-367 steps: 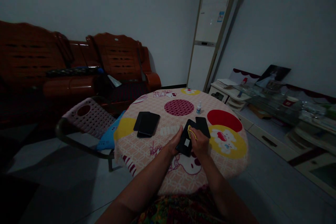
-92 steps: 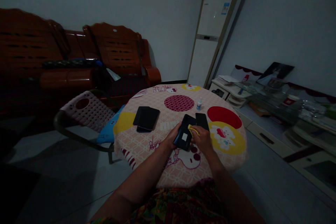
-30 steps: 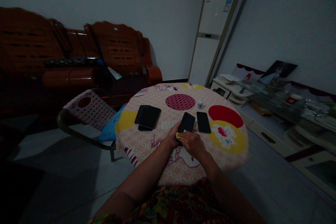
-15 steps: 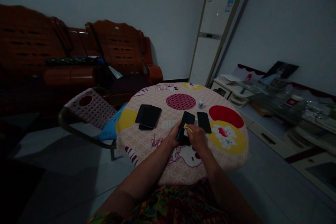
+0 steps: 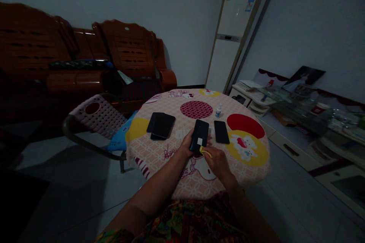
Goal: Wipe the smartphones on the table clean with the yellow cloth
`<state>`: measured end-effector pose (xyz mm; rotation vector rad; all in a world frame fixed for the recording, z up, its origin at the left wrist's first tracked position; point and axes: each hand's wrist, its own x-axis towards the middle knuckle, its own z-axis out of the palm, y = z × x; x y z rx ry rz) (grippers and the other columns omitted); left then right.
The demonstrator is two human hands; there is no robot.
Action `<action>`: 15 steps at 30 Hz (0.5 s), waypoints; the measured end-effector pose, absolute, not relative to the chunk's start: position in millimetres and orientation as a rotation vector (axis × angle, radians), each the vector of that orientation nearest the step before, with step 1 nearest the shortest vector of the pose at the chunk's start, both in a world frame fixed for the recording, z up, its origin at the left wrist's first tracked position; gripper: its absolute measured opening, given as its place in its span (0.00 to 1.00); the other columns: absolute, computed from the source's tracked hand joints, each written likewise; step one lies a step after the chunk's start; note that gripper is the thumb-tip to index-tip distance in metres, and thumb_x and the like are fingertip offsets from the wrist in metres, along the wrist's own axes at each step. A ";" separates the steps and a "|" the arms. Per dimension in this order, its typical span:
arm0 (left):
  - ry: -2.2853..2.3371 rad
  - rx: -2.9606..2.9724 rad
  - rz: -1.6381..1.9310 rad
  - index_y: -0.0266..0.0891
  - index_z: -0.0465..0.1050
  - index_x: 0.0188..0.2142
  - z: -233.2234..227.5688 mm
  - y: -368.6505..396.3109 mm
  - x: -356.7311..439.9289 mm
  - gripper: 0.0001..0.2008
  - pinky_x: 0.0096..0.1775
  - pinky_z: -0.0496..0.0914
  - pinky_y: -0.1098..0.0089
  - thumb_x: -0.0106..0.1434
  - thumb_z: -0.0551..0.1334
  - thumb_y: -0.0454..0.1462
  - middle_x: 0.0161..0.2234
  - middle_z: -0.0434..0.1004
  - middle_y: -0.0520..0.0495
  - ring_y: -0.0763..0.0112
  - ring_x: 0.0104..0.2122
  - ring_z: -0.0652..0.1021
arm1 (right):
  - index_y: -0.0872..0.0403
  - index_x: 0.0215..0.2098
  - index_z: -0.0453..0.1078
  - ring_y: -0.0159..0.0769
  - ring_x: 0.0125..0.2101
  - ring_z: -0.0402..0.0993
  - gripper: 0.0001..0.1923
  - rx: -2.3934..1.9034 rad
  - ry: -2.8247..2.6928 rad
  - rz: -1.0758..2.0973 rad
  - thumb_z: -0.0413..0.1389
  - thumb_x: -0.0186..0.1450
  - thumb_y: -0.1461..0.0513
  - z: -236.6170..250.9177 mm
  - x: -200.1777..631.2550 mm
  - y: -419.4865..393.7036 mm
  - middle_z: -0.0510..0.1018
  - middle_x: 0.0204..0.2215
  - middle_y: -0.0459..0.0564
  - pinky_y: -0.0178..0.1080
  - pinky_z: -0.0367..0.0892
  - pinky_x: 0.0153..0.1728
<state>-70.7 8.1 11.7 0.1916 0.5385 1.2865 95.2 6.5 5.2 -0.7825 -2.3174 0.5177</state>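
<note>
I am watching left hand (image 5: 186,145) gripping dark slab-shaped phone (image 5: 199,136) above round patterned desk (image 5: 251,159), left of second flat black phone (image 5: 221,131). Right hand (image 5: 218,162) fingers pinching small yellow cloth (image 5: 205,152) at phone's near end. Judging wiping step underway; next stroke needing steady grip.

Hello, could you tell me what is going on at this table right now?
A person sits at a round table covered with a cartoon-print cloth. The left hand holds a dark phone up off the table, its back with a small white sticker facing the camera. The right hand holds a small yellow cloth at the phone's lower edge. Another phone lies flat just to the right, a stack of dark phones lies to the left, and a small bottle stands farther back.
</note>
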 end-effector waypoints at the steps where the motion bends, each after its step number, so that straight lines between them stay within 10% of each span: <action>1: 0.533 0.192 1.285 0.26 0.70 0.52 11.1 8.1 -71.0 0.30 0.37 0.73 0.61 0.68 0.45 0.50 0.39 0.79 0.33 0.57 0.33 0.80 | 0.52 0.42 0.74 0.38 0.41 0.76 0.12 -0.777 -2.313 0.526 0.52 0.65 0.66 4.8 96.1 5.7 0.80 0.40 0.51 0.37 0.68 0.44; 15: 0.537 0.224 1.287 0.26 0.74 0.45 3.4 16.8 -70.2 0.27 0.39 0.72 0.66 0.68 0.49 0.49 0.35 0.80 0.35 0.59 0.36 0.80 | 0.54 0.41 0.75 0.41 0.41 0.77 0.12 -0.903 -2.192 0.400 0.51 0.64 0.65 17.3 68.6 27.9 0.81 0.40 0.53 0.40 0.69 0.45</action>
